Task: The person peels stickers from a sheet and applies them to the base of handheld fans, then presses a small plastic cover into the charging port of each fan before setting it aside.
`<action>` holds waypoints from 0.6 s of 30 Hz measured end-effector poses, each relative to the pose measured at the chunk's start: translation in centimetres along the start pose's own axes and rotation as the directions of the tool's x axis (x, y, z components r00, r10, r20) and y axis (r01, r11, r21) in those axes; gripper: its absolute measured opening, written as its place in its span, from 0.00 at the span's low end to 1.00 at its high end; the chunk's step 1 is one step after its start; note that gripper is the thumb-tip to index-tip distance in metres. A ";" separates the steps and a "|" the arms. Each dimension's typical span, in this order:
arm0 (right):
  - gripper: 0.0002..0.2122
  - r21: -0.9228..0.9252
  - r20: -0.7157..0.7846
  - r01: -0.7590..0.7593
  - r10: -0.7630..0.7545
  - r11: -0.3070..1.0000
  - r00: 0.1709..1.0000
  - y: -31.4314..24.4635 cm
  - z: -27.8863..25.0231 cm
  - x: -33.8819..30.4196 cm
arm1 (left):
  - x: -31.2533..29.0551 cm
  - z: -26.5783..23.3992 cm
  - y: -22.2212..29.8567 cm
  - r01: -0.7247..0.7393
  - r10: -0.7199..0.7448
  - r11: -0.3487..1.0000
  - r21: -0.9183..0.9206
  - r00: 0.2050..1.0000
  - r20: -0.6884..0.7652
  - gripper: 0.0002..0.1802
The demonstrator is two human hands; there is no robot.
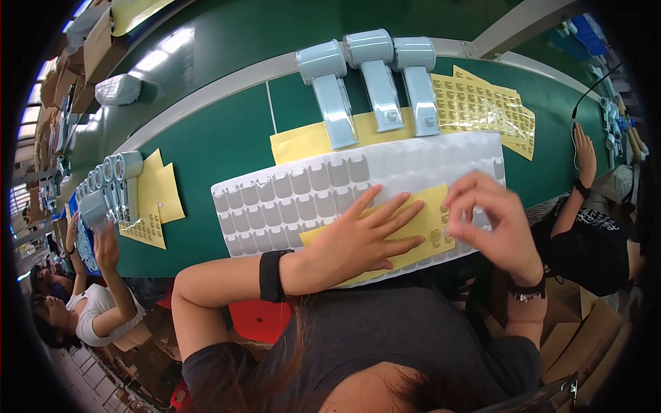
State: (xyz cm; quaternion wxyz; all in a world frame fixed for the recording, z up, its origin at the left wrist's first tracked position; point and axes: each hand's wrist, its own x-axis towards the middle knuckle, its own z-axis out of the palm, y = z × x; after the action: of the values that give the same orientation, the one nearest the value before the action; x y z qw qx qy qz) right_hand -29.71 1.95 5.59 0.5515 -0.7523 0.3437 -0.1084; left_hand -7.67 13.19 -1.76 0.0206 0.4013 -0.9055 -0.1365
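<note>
My left hand (pixel 358 237) lies flat with spread fingers on a yellow backing sheet (pixel 431 202), which has a few small clear printed labels along its right end. At that end my right hand (pixel 492 224) is raised and curled, thumb and forefinger drawn together beside the labels. Whatever is in that pinch is too small to make out. Beneath the yellow sheet rests a large white sheet (pixel 430 162) with rows of grey rounded stickers (pixel 282 186); part of its upper right has no stickers.
Three pale-blue plastic tools with round heads (pixel 335 103) lie beyond the white sheet. More yellow label sheets (pixel 475 103) lie at the far right. On the left, similar parts (pixel 127 168) stand in a row near a co-worker (pixel 103 310). Another person (pixel 592 234) sits right.
</note>
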 end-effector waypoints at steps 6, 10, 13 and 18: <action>0.05 -0.365 -0.161 0.266 -0.341 0.892 0.926 0.7 3.6 11.6 | 0.2 0.3 -0.2 -0.024 0.024 1.000 0.010 1.000 -0.020 0.39; 0.06 -0.425 -0.134 0.204 -0.285 0.882 0.949 1.9 5.1 14.2 | 0.0 0.9 0.0 -0.014 0.014 1.000 0.014 0.999 -0.030 0.40; 0.05 -0.433 -0.117 0.192 -0.266 0.881 0.957 2.2 5.4 14.7 | -0.1 1.2 0.0 -0.031 0.032 0.999 0.008 0.994 -0.101 0.37; 0.05 -0.448 -0.146 0.182 -0.272 0.875 0.951 3.0 5.6 15.0 | 0.0 0.8 -0.1 -0.025 0.027 0.999 0.041 0.999 -0.036 0.40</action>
State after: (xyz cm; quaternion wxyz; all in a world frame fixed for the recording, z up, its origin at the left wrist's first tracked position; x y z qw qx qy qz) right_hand -16.72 -3.81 -2.43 0.3172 -0.8753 0.3225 -0.1709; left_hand -7.72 13.33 -2.58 0.0309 0.3923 -0.9126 -0.1106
